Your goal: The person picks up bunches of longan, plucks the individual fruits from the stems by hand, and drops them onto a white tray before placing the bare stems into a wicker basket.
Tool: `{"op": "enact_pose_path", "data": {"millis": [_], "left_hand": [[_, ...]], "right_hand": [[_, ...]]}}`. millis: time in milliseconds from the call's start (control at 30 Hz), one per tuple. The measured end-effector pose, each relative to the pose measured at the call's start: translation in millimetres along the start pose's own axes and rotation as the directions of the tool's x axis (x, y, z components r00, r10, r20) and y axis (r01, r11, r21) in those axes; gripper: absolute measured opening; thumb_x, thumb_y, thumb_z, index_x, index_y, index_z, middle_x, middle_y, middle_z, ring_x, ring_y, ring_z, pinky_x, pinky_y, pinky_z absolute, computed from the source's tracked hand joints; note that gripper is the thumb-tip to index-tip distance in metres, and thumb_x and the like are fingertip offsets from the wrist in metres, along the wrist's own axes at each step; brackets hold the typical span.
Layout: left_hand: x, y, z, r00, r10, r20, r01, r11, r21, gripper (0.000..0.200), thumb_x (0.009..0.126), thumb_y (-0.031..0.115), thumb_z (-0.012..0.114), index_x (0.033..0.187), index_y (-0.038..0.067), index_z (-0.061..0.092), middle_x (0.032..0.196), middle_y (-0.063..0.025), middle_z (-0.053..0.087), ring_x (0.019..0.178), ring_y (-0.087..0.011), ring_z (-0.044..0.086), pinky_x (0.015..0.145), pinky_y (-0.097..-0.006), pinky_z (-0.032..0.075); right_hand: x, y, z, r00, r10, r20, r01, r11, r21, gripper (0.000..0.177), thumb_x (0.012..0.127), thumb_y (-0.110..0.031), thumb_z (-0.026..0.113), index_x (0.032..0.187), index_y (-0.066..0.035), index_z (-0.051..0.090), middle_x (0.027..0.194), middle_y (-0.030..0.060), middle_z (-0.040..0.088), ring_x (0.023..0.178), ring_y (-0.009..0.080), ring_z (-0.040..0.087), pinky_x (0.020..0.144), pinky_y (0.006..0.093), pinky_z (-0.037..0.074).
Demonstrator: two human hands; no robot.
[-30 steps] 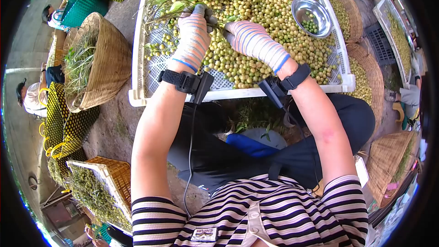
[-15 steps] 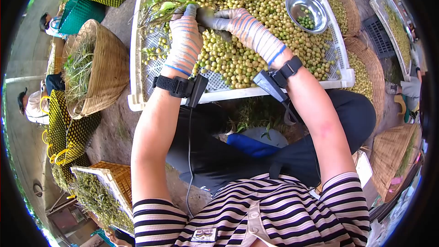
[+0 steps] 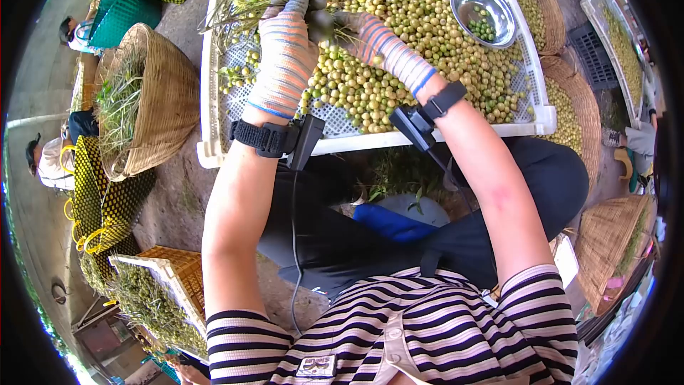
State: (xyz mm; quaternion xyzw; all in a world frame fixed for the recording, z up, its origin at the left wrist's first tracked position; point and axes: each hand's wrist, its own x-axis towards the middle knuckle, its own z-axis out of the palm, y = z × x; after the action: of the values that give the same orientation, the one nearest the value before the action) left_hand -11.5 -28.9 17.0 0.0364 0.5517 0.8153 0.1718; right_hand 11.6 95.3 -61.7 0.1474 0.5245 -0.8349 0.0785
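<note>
A white mesh tray [image 3: 342,144] lies before my lap, heaped with small round yellow-green fruits [image 3: 420,64]. Both hands wear striped gloves with grey fingers, over the tray's left half. My left hand [image 3: 288,53] is closed around thin twigs beside a leafy bunch of stems [image 3: 246,0]. Close to its right, my right hand [image 3: 374,39] has its fingers curled, with fine stems near the fingertips; what it grips is not clear. A grey blur covers the gap between the hands. A metal bowl [image 3: 499,32] with some greener fruits sits on the heap to the right.
Left of me stand a wicker basket [image 3: 167,110] of cut stems and yellow-black woven bags [image 3: 107,199]. A crate of stems [image 3: 153,299] is at lower left. Round baskets of fruit [image 3: 570,117] flank the tray's right side. Other people sit at the far left.
My right hand has moved slightly down and away from the left. My left hand has turned a little and shifted slightly upward. The bowl appears slightly lower and further right.
</note>
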Motion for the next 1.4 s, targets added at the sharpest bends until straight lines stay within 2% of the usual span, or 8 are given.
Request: {"op": "enact_pose_path", "data": {"millis": [67, 133, 500, 667, 833, 1133, 1267, 1400], "left_hand": [[-3.0, 2.4, -1.0, 0.999, 0.03, -0.029, -0.028, 0.997, 0.073, 0.011, 0.087, 0.017, 0.057, 0.085, 0.006, 0.06, 0.073, -0.0025, 0.062, 0.056, -0.0115, 0.053, 0.045, -0.023, 0.036], [-6.3, 3.7, -4.4, 0.996, 0.09, -0.022, -0.086, 0.986, 0.143, 0.011, 0.087, 0.018, 0.057, 0.086, 0.007, 0.061, 0.073, -0.0013, 0.061, 0.056, -0.0099, 0.053, 0.044, -0.0208, 0.035], [13.8, 12.0, -23.3, 0.989, 0.151, -0.006, -0.151, 0.988, -0.014, 0.013, 0.085, 0.016, 0.059, 0.08, 0.005, 0.061, 0.064, -0.0061, 0.061, 0.047, -0.0155, 0.055, 0.04, -0.0264, 0.038], [10.7, 19.6, -29.0, 0.998, 0.046, 0.042, -0.041, 0.992, -0.119, 0.012, 0.085, 0.016, 0.059, 0.08, 0.005, 0.059, 0.072, -0.008, 0.062, 0.052, -0.0165, 0.055, 0.041, -0.0267, 0.039], [6.4, 16.8, -20.5, 0.998, -0.033, 0.045, 0.039, 0.99, -0.138, 0.012, 0.085, 0.015, 0.059, 0.08, 0.004, 0.06, 0.069, -0.0067, 0.062, 0.052, -0.0153, 0.054, 0.042, -0.0257, 0.04], [5.6, 19.1, -37.4, 0.996, 0.083, 0.031, -0.082, 0.996, -0.018, 0.012, 0.086, 0.015, 0.057, 0.083, 0.005, 0.061, 0.07, -0.0055, 0.062, 0.052, -0.0139, 0.055, 0.042, -0.0229, 0.039], [8.1, 12.4, -42.3, 0.999, 0.001, -0.041, -0.004, 0.998, -0.058, 0.013, 0.087, 0.016, 0.057, 0.083, 0.004, 0.061, 0.07, -0.0056, 0.062, 0.05, -0.014, 0.054, 0.041, -0.0243, 0.039], [8.2, 28.1, -50.4, 0.998, 0.02, -0.052, -0.026, 0.992, -0.119, 0.01, 0.088, 0.016, 0.056, 0.086, 0.006, 0.058, 0.073, -0.0028, 0.058, 0.057, -0.0112, 0.051, 0.045, -0.0218, 0.036]], "right_hand": [[3.3, 0.9, -0.8, 0.998, 0.059, -0.009, -0.059, 0.997, -0.046, 0.034, 0.086, -0.026, 0.056, 0.11, -0.002, 0.054, 0.097, 0.0125, 0.062, 0.08, 0.0174, 0.054, 0.079, 0.0294, 0.046], [-12.5, -9.9, -3.8, 0.966, -0.076, 0.246, 0.251, 0.489, -0.835, 0.036, 0.087, -0.031, 0.053, 0.111, -0.004, 0.056, 0.099, 0.0126, 0.063, 0.086, 0.0212, 0.058, 0.08, 0.0332, 0.046], [-8.4, 11.1, -47.7, 0.799, -0.442, 0.408, 0.349, -0.212, -0.913, 0.048, 0.085, -0.05, 0.045, 0.102, -0.008, 0.06, 0.093, 0.0123, 0.063, 0.089, 0.031, 0.059, 0.079, 0.0418, 0.046], [-32.0, -32.5, -32.2, 0.995, 0.014, -0.1, -0.094, -0.217, -0.972, 0.057, 0.077, -0.057, 0.054, 0.106, -0.009, 0.062, 0.108, 0.0143, 0.058, 0.102, 0.031, 0.054, 0.087, 0.0386, 0.043], [-20.5, -45.6, -38.4, 0.818, -0.296, 0.492, 0.56, 0.219, -0.799, 0.073, 0.069, -0.038, 0.073, 0.129, -0.009, 0.042, 0.123, 0.0174, 0.05, 0.11, 0.0276, 0.051, 0.095, 0.0362, 0.04], [-10.1, -9.7, -13.4, 0.952, 0.087, 0.294, 0.129, 0.756, -0.641, 0.033, 0.087, -0.033, 0.055, 0.102, -0.004, 0.06, 0.074, 0.0044, 0.062, 0.06, 0.0142, 0.057, 0.059, 0.0277, 0.048], [-26.3, -24.8, -7.6, 0.99, -0.038, 0.136, 0.14, 0.13, -0.982, 0.038, 0.087, -0.039, 0.052, 0.1, -0.004, 0.06, 0.077, 0.01, 0.063, 0.063, 0.0217, 0.059, 0.064, 0.0317, 0.049], [-13.7, -4.1, -36.7, 0.91, -0.134, 0.392, 0.402, 0.059, -0.914, 0.042, 0.086, -0.044, 0.045, 0.105, -0.01, 0.061, 0.101, 0.0144, 0.061, 0.093, 0.0323, 0.058, 0.083, 0.0409, 0.044]]}}
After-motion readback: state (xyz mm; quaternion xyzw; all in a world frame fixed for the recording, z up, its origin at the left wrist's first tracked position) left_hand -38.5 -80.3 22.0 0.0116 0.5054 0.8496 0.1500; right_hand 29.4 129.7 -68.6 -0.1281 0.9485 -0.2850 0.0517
